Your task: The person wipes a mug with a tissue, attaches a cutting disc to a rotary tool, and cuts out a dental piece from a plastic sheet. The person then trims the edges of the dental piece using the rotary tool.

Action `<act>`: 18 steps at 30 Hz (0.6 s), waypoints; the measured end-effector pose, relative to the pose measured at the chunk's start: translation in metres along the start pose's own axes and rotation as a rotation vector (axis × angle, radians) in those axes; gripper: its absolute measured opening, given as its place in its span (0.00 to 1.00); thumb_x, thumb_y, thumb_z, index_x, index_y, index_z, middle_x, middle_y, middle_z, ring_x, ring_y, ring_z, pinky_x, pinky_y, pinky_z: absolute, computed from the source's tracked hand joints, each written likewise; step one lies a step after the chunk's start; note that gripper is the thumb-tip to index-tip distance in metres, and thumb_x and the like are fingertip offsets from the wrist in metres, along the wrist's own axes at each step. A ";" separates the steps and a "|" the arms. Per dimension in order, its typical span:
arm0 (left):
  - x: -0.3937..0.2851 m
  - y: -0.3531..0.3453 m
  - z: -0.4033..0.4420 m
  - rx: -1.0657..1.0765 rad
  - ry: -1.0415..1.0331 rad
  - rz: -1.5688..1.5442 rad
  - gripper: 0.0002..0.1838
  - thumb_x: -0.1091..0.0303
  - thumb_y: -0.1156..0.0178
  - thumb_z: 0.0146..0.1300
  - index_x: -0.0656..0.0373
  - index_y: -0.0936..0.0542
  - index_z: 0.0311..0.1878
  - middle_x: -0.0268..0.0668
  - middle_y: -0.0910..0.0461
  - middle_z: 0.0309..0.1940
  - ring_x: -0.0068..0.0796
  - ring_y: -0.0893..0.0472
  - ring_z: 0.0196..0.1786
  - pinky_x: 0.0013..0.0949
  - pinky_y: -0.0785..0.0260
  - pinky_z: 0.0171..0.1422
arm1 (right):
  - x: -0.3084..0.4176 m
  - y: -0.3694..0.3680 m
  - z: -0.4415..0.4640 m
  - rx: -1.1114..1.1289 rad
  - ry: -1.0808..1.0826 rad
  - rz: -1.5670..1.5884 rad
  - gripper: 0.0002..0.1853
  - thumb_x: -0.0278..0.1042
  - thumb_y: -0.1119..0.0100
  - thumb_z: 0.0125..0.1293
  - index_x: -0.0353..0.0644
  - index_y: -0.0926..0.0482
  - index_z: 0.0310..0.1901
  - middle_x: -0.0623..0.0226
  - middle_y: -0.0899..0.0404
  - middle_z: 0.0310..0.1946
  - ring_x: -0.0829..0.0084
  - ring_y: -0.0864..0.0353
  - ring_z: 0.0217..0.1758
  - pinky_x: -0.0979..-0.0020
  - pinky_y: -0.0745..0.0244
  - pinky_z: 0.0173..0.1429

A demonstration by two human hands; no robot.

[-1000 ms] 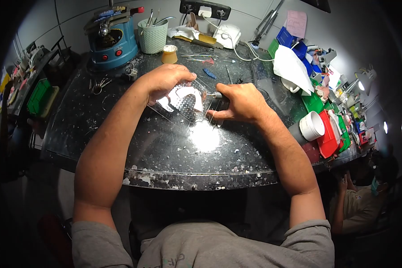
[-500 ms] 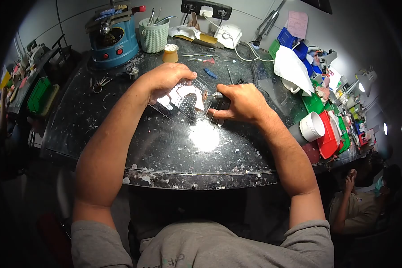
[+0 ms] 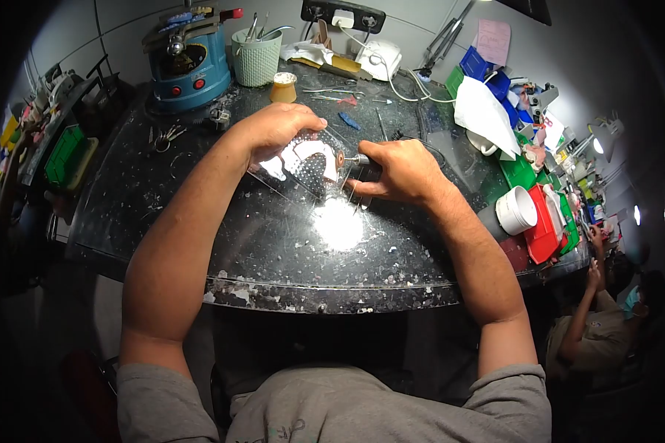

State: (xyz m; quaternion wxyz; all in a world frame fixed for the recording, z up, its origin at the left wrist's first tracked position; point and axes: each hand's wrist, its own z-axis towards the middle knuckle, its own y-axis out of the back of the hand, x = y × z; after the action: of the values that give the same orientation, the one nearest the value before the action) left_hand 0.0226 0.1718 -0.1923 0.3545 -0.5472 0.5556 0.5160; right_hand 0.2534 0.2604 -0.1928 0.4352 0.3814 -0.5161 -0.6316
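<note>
My left hand (image 3: 279, 131) is closed on the upper left part of a clear plastic sheet (image 3: 309, 168). The sheet has a moulded, shiny shape with rows of small dots, and bright glare hides some of its detail. My right hand (image 3: 406, 171) grips a rotary handpiece (image 3: 360, 158) with its tip pointing left. A small brownish disc (image 3: 340, 159) on that tip lies at the right side of the moulded shape; whether it touches cannot be made out. My right fingers also reach close to the sheet's right edge.
A blue machine (image 3: 188, 70), a cup of tools (image 3: 257, 59) and a small tan pot (image 3: 283, 87) stand at the back of the dark worktop (image 3: 273, 244). To the right are a white tub (image 3: 515, 210) and a red bin (image 3: 543, 232). A seated person (image 3: 598, 328) is at far right.
Both my hands, the sheet and the handpiece keep nearly the same place. At far right, the other person's hands have moved up and outward.
</note>
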 end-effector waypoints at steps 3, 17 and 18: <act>0.001 0.000 0.001 -0.003 -0.008 -0.005 0.09 0.61 0.38 0.70 0.56 0.20 0.36 0.25 0.24 0.26 0.13 0.23 0.23 0.21 0.33 0.22 | 0.000 0.000 0.000 0.015 -0.006 -0.003 0.26 0.62 0.33 0.60 0.43 0.22 0.40 0.57 0.15 0.28 0.51 0.13 0.35 0.53 0.18 0.42; -0.003 -0.001 -0.002 -0.010 -0.011 -0.008 0.10 0.61 0.38 0.70 0.57 0.21 0.35 0.26 0.24 0.26 0.14 0.23 0.23 0.21 0.31 0.22 | 0.002 0.002 0.001 0.058 -0.027 -0.012 0.25 0.60 0.33 0.61 0.43 0.22 0.41 0.56 0.15 0.29 0.51 0.13 0.36 0.52 0.18 0.43; -0.003 -0.002 -0.002 -0.013 -0.007 -0.016 0.11 0.61 0.38 0.70 0.56 0.21 0.34 0.26 0.24 0.26 0.13 0.23 0.22 0.21 0.32 0.21 | 0.002 0.001 0.000 0.051 -0.022 -0.012 0.25 0.59 0.33 0.61 0.43 0.22 0.41 0.56 0.15 0.29 0.51 0.13 0.36 0.52 0.18 0.43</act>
State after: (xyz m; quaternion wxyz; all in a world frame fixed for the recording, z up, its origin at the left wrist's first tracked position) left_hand 0.0249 0.1705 -0.1895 0.3570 -0.5520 0.5465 0.5187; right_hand 0.2526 0.2588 -0.1918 0.4159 0.3884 -0.5343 -0.6250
